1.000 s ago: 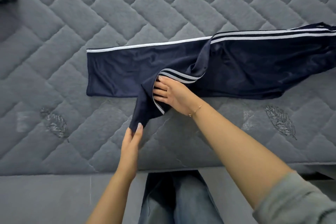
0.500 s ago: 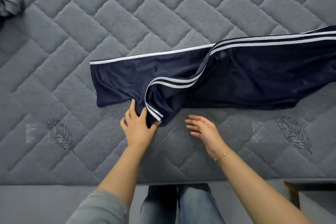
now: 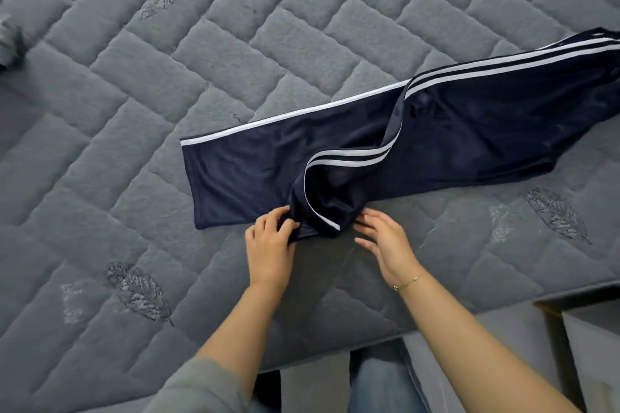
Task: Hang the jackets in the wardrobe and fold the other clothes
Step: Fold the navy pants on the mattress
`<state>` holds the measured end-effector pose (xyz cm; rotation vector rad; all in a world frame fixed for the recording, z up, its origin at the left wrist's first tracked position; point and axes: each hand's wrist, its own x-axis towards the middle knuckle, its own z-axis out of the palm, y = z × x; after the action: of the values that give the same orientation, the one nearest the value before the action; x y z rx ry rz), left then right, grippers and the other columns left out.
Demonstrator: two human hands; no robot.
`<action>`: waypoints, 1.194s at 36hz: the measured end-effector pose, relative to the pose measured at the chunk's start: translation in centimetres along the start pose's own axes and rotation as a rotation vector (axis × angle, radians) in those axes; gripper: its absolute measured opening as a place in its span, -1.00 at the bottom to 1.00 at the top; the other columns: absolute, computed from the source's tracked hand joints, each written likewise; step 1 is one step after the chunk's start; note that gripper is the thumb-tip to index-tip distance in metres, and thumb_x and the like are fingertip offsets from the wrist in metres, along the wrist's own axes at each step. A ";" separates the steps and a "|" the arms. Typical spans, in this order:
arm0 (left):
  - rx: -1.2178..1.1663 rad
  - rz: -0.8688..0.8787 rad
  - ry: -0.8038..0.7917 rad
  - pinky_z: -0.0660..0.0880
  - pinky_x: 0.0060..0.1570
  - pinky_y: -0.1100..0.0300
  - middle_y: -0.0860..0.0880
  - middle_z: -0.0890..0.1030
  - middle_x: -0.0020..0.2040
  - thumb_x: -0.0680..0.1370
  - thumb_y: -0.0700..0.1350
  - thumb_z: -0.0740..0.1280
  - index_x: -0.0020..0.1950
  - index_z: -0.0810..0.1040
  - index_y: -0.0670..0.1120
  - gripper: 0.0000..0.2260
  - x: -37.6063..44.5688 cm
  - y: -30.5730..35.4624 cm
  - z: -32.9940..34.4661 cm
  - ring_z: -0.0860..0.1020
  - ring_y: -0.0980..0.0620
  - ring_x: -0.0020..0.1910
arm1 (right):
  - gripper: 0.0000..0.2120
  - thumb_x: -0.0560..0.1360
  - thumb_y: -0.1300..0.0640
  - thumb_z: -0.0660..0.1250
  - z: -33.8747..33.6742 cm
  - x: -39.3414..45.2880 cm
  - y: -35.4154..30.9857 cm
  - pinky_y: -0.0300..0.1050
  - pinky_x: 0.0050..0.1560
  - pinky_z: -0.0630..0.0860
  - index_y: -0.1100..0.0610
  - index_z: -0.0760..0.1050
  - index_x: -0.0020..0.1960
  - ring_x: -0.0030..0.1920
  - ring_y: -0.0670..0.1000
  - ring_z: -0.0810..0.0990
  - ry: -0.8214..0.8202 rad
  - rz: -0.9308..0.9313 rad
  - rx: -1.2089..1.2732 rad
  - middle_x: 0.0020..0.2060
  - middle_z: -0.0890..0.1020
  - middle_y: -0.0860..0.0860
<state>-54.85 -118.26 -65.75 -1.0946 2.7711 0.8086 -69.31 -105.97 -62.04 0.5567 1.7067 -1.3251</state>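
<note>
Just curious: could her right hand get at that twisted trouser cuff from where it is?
Probably yes. The right hand is open beside the twisted cuff of the navy trousers, with only bare mattress around it; the left hand pinches the cuff's other side.

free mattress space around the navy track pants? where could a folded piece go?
Bare quilted mattress lies above the navy track pants, and left of them up to the grey cloth at the far-left edge. Another bare strip runs lower right, toward the mattress edge. It is crowded at the bunched leg, where left hand and right hand work.
</note>
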 end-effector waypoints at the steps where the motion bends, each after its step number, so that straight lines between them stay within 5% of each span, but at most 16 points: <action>1: -0.081 0.003 0.002 0.44 0.03 -0.06 -0.07 0.60 0.19 0.27 -0.38 0.53 -0.04 0.64 -0.15 -0.68 0.4 -0.5 -0.4 0.56 -0.18 0.10 | -0.77 0.64 0.28 0.12 0.4 -0.3 0.4 -0.12 -0.03 0.50 0.20 0.47 0.24 0.10 0.06 0.54 0.035 -0.016 0.016 0.11 0.58 0.10; 4: -0.606 -0.143 -0.114 0.46 0.10 0.09 0.06 0.64 0.09 0.43 -0.39 0.42 -0.07 0.62 -0.10 -0.79 1.6 -2.0 -3.0 0.57 0.02 0.09 | -0.78 0.66 0.23 0.11 1.8 -1.5 1.8 -0.11 0.03 0.51 0.19 0.47 0.23 0.12 0.07 0.54 0.116 -0.037 0.098 0.13 0.57 0.12; 6: -0.962 -0.274 -0.196 0.48 -0.09 0.28 0.18 0.67 -0.15 0.51 -0.29 0.41 -0.16 0.61 0.03 -0.80 2.3 -3.1 -5.6 0.60 0.21 -0.13 | -0.78 0.66 0.21 0.11 2.9 -2.2 2.7 -0.08 0.05 0.51 0.20 0.47 0.21 0.11 0.08 0.55 0.143 -0.021 0.156 0.15 0.57 0.15; 8: -1.095 -0.328 -0.252 0.41 -0.32 0.26 0.16 0.57 -0.36 0.56 -0.16 0.39 -0.27 0.58 0.09 -0.77 3.0 -5.1 -7.8 0.51 0.21 -0.37 | -0.78 0.66 0.19 0.11 4.2 -2.9 3.6 -0.01 0.14 0.51 0.20 0.48 0.21 0.12 0.10 0.55 0.152 -0.006 0.186 0.17 0.57 0.17; 11: -1.289 -0.467 -0.200 0.58 -0.20 0.18 0.07 0.69 -0.16 0.59 -0.08 0.34 -0.13 0.65 0.05 -0.86 3.6 -8.7 -9.7 0.63 0.11 -0.20 | -0.75 0.67 0.17 0.10 6.6 -3.4 4.6 0.03 0.22 0.48 0.20 0.46 0.26 0.16 0.10 0.54 0.156 0.011 0.204 0.18 0.56 0.16; 15: -1.216 -0.581 -0.096 0.54 0.09 0.10 -0.05 0.65 0.03 0.64 -0.14 0.26 0.15 0.57 -0.16 -0.83 4.3 -13.2 -10.1 0.59 -0.01 0.05 | -0.70 0.67 0.16 0.07 10.3 -3.3 5.3 -0.05 0.12 0.48 0.21 0.41 0.32 0.13 0.05 0.54 0.125 0.066 0.267 0.14 0.56 0.09; 20: -1.140 -0.654 -0.085 0.51 -0.01 0.16 0.07 0.65 -0.16 0.63 -0.13 0.28 0.00 0.55 -0.02 -0.94 5.2 -15.4 -8.9 0.58 0.06 -0.06 | -0.81 0.64 0.14 0.20 13.3 -2.5 5.1 -0.10 0.00 0.53 0.17 0.44 0.22 0.02 0.04 0.59 0.131 0.082 0.377 0.03 0.58 0.08; 26: -1.191 -0.502 -0.027 0.54 0.15 0.18 0.02 0.65 0.15 0.58 -0.22 0.35 0.30 0.48 -0.13 -0.71 7.5 -13.8 -9.1 0.61 0.07 0.16 | -0.87 0.57 0.07 0.34 14.1 -0.5 3.8 -0.11 -0.08 0.54 0.13 0.47 0.00 -0.11 0.04 0.59 0.265 0.096 0.410 -0.16 0.57 0.08; 31: -1.175 -0.252 0.104 0.54 0.12 0.25 0.05 0.67 0.11 0.57 -0.25 0.34 0.16 0.56 0.01 -0.78 9.8 -12.0 -12.0 0.61 0.09 0.13 | -0.87 0.55 0.13 0.37 13.5 -0.1 3.7 -0.20 -0.21 0.55 0.14 0.51 -0.14 -0.29 -0.04 0.58 0.297 0.110 0.405 -0.30 0.59 0.03; 38: -0.603 -0.655 0.090 0.48 0.19 0.02 -0.20 0.59 0.12 0.56 -0.11 0.39 0.09 0.52 -0.21 -0.79 8.5 -14.1 -10.3 0.53 -0.02 0.02 | -0.92 0.57 0.20 0.32 13.4 -0.4 4.7 -0.19 -0.13 0.54 0.17 0.55 -0.08 -0.11 0.03 0.63 0.381 0.103 0.340 -0.13 0.65 0.10; 43: -0.794 -0.690 -0.010 0.50 0.03 0.19 -0.05 0.60 0.13 0.52 0.09 0.41 0.06 0.52 -0.04 -0.75 7.9 -14.3 -9.7 0.58 0.01 0.09 | -0.82 0.54 0.03 0.38 13.9 -0.2 5.0 -0.18 -0.11 0.57 0.15 0.55 0.01 -0.07 0.01 0.67 0.402 0.041 0.374 -0.05 0.67 0.08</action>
<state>-50.11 -136.62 -65.65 -1.9443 1.7827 1.7796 -60.20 -117.21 -65.19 1.1309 1.7515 -1.5934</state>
